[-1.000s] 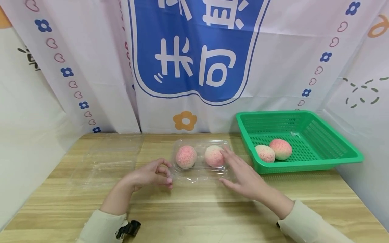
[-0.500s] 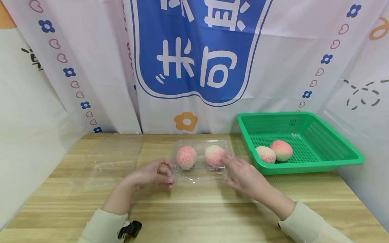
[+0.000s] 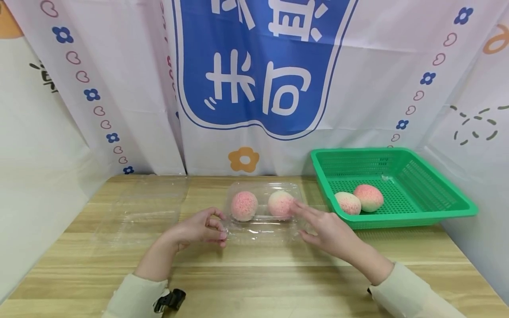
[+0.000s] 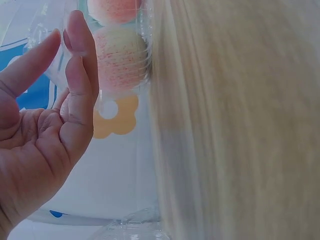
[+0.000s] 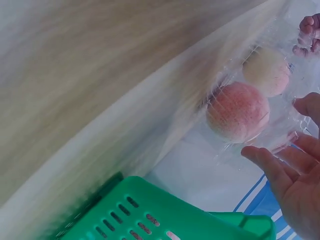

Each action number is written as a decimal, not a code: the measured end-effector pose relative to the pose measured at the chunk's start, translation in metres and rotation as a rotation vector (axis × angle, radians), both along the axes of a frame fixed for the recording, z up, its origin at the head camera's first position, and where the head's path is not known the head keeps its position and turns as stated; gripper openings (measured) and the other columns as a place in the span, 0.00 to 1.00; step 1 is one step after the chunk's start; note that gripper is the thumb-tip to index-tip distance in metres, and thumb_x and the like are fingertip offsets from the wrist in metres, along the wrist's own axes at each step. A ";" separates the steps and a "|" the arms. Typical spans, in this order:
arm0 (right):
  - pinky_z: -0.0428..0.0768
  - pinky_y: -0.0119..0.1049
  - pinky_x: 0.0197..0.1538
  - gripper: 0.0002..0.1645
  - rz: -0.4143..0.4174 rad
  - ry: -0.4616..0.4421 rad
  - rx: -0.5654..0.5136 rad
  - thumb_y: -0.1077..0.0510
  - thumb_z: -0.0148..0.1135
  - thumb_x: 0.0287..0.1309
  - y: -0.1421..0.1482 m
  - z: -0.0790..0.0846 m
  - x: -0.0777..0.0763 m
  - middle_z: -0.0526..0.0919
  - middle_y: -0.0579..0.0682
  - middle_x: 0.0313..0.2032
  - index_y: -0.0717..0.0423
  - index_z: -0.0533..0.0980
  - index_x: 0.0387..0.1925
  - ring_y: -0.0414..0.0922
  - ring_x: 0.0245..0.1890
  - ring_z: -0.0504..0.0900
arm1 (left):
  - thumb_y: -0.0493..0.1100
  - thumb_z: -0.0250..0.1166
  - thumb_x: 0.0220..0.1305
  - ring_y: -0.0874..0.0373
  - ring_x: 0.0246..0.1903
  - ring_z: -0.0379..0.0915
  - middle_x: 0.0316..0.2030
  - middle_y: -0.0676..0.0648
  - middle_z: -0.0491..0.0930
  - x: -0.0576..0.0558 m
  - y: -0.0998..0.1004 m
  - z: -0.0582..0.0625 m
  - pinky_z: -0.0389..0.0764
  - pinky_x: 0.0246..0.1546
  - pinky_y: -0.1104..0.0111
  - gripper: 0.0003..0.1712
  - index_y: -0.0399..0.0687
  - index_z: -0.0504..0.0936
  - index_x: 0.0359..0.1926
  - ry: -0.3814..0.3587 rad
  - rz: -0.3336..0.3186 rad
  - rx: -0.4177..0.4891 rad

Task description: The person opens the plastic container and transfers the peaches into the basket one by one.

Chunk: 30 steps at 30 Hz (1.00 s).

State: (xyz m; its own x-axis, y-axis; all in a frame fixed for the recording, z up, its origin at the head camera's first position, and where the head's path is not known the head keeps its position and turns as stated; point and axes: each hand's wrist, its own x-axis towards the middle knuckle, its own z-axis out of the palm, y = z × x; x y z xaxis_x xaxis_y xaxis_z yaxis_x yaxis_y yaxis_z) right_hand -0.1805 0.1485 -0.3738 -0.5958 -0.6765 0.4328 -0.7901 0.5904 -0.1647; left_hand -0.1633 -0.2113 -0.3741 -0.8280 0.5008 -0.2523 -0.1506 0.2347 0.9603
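A clear plastic clamshell box sits mid-table with two pink-and-cream peaches side by side, a left peach and a right peach. Its transparent front flap lies toward me. My left hand is at the left front corner, thumb and curled fingers pinching the plastic edge; the left wrist view shows thumb and index finger close together there. My right hand reaches the box's right side with fingers fairly straight. In the right wrist view its thumb and fingers spread beside the nearer peach.
A green plastic basket stands at the right, with two more peaches in its left part. Another clear plastic box lies on the wooden table at the left. A printed cloth hangs behind.
My right hand first drew its fingers in at the box's right side, then straightened them again, now slightly farther right. My left hand stays at its corner. The peaches keep their places.
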 end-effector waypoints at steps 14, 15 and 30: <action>0.85 0.39 0.44 0.38 -0.027 -0.093 0.014 0.58 0.77 0.50 0.004 0.010 -0.002 0.76 0.55 0.65 0.55 0.74 0.64 0.49 0.48 0.87 | 0.37 0.64 0.65 0.57 0.33 0.83 0.33 0.43 0.86 -0.003 0.002 0.004 0.77 0.40 0.65 0.28 0.31 0.61 0.58 0.034 0.022 -0.147; 0.85 0.38 0.43 0.38 -0.031 -0.096 0.015 0.58 0.77 0.50 0.005 0.010 -0.002 0.76 0.55 0.65 0.55 0.74 0.64 0.49 0.46 0.88 | 0.38 0.65 0.65 0.57 0.33 0.83 0.34 0.43 0.86 -0.005 0.002 0.004 0.76 0.39 0.65 0.28 0.32 0.62 0.58 0.037 0.026 -0.163; 0.84 0.46 0.48 0.34 -0.063 -0.292 -0.077 0.59 0.73 0.55 0.003 0.037 -0.011 0.80 0.58 0.60 0.59 0.74 0.63 0.54 0.50 0.85 | 0.37 0.65 0.65 0.59 0.30 0.83 0.29 0.52 0.84 -0.020 0.008 0.011 0.76 0.35 0.65 0.30 0.31 0.60 0.61 0.024 0.067 -0.250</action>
State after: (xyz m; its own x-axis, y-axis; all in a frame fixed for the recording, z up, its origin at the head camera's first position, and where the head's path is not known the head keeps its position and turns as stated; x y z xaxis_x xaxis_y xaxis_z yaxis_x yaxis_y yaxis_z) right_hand -0.1913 0.1519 -0.3367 -0.7424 -0.6059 0.2859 -0.6649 0.6141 -0.4252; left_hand -0.1835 -0.2028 -0.3628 -0.8645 0.3688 -0.3415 -0.1523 0.4552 0.8772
